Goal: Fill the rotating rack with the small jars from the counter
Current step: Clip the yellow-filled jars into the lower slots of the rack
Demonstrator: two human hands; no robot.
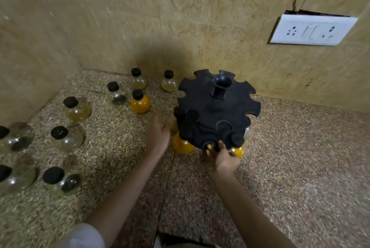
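The black rotating rack (218, 107) stands near the back wall, its round top cut with slots around a centre post. Jars hang in its near slots: an orange-filled jar (182, 144) at the front left, another orange jar (238, 151) under a black cap at the front right. My right hand (225, 158) grips the rack's front rim, thumb on top and fingers showing through an empty slot. My left hand (158, 137) is open and holds nothing, just left of the hanging orange jar. Several black-capped jars stand on the counter to the left, among them an orange one (140, 104).
The speckled stone counter (290, 157) meets tiled walls in a corner at the back left. A white socket plate (312, 30) is on the wall at the upper right. The loose jars spread from the back middle (169, 83) down to the left edge (60, 179).
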